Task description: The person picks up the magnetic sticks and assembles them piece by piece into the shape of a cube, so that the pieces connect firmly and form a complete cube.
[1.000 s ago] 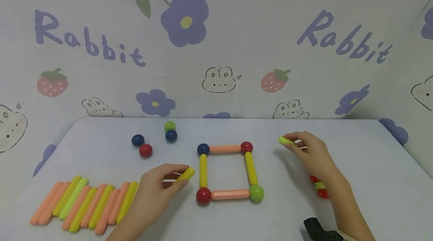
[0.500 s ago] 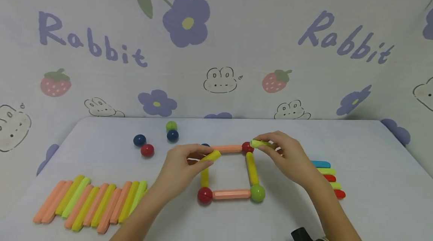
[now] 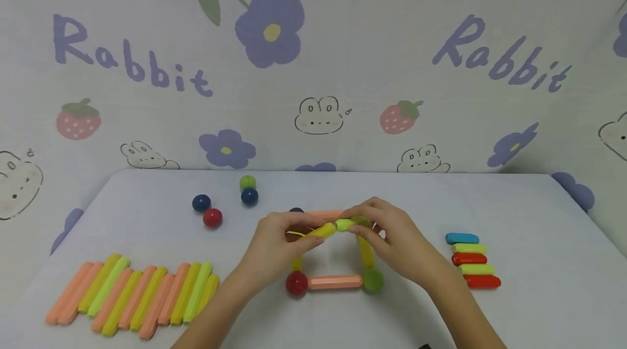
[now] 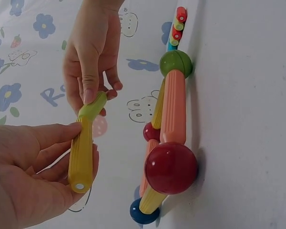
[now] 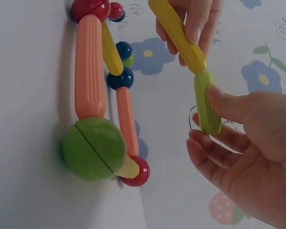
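My left hand (image 3: 279, 243) pinches a yellow magnetic rod (image 4: 81, 155) between thumb and fingers; a silver dot shows on its near end. In my right hand (image 3: 389, 237) is a shorter light-green magnetic rod (image 5: 207, 102), pinched the same way. The two rods meet end to end at a slight angle, raised over a square on the table. That square has pink rods (image 3: 335, 282) front and back, yellow rods at the sides, and balls at its corners. Its front corners are a red ball (image 3: 296, 283) and a green ball (image 3: 373, 280). My hands partly cover its back side.
A row of pink, yellow and green rods (image 3: 132, 297) lies at the left. Short blue, green and red rods (image 3: 470, 259) are stacked side by side at the right. Behind the left hand sit loose balls: blue (image 3: 201, 203), red (image 3: 213, 218), and a green-and-blue pair (image 3: 249, 196).
Both hands have come together over the square, the left moving right and the right moving left. The yellow and light-green rods, apart before, now touch at their ends.
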### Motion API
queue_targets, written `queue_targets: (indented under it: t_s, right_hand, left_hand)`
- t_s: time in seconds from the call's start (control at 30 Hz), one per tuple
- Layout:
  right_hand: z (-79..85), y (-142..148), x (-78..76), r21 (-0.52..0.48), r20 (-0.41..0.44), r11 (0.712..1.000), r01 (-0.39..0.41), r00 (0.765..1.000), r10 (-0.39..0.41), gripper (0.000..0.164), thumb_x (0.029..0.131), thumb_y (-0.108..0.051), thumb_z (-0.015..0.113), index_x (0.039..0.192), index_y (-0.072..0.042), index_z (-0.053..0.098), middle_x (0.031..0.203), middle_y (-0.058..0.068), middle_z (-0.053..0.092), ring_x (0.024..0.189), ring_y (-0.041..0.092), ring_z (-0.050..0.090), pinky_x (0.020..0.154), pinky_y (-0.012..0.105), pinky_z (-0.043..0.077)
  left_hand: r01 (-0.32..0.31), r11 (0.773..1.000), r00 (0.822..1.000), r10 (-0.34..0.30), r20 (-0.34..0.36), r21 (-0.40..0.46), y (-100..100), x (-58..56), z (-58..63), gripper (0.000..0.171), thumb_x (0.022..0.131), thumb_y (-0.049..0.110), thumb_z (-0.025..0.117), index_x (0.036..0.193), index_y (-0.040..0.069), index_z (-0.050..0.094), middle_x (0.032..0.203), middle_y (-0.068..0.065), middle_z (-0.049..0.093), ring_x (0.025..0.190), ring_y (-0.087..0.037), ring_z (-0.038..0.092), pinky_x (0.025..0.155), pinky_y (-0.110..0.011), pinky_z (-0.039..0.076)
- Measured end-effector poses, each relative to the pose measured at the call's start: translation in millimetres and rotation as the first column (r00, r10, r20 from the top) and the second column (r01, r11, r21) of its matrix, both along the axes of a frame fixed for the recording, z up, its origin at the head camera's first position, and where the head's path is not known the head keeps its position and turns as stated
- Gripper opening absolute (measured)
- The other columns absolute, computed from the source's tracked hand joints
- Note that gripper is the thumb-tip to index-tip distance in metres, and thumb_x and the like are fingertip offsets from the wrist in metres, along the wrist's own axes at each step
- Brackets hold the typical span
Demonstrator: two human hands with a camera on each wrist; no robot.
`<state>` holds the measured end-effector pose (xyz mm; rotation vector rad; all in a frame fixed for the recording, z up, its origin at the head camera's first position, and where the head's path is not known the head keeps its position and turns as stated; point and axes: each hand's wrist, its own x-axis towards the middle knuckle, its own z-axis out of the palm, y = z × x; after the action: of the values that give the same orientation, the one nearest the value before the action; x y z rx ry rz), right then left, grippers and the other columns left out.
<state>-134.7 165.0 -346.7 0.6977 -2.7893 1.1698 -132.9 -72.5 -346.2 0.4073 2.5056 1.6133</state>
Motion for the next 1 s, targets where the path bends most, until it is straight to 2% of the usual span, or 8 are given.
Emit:
queue_targets:
  t_s: [0.27,0.5,0.63,0.77,1.0]
  right_hand:
    - [0.8,-3.1,1.9,-0.01,-0.022,0.999,-0.035,0.999,0.035,0.02,0.101,-0.01,0.071,0.121,-0.01,0.076,0.115,0.003,0.068,0.093,0.013,0.061,0.083,0.026,0.058]
    - [-2.1,-5.6,1.4,-0.11,0.045,0.994,0.02,0.999,-0.015,0.026,0.1,-0.005,0.071,0.126,-0.007,0.072,0.12,0.008,0.07,0.103,0.02,0.067,0.092,0.039,0.063]
    - [-5.0,-7.2,-0.3,-0.193,0.11,0.979,0.064,0.993,-0.043,0.025,0.101,-0.004,0.069,0.126,-0.003,0.069,0.123,0.011,0.071,0.103,0.021,0.067,0.092,0.032,0.062]
    - [-7.2,-9.7,-0.9,-0.233,0.153,0.966,0.112,0.985,-0.078,0.025,0.102,-0.005,0.068,0.127,-0.003,0.068,0.124,0.012,0.071,0.104,0.022,0.066,0.09,0.025,0.061]
    - [-11.4,-13.7,-2.7,-0.271,0.143,0.949,0.159,0.982,-0.123,0.026,0.104,-0.006,0.066,0.13,-0.004,0.065,0.129,0.013,0.069,0.111,0.025,0.067,0.094,0.027,0.06]
  left_hand:
    - [0.027,0.999,1.0,-0.027,0.001,0.043,1.0,3.4,-1.9,0.022,0.093,0.002,0.079,0.115,0.002,0.08,0.11,-0.009,0.078,0.099,-0.019,0.072,0.091,-0.03,0.062]
    - [0.027,0.998,0.999,-0.029,0.041,0.059,3.1,2.3,-8.3,0.022,0.093,0.001,0.078,0.116,0.002,0.079,0.111,-0.01,0.077,0.102,-0.022,0.073,0.093,-0.033,0.063]
    - [0.019,0.997,0.996,-0.025,0.086,0.069,3.5,-0.1,-13.7,0.023,0.093,0.002,0.079,0.117,0.002,0.079,0.111,-0.01,0.077,0.102,-0.022,0.073,0.093,-0.035,0.063]
    - [0.016,0.995,0.993,-0.028,0.116,0.101,4.3,-1.7,-20.5,0.024,0.094,0.003,0.078,0.118,0.001,0.078,0.113,-0.012,0.077,0.103,-0.024,0.075,0.092,-0.035,0.063]
    - [0.018,0.987,0.99,-0.04,0.132,0.162,6.8,-4.2,-30.3,0.025,0.097,0.004,0.076,0.121,-0.002,0.076,0.118,-0.016,0.077,0.108,-0.028,0.076,0.094,-0.036,0.062]
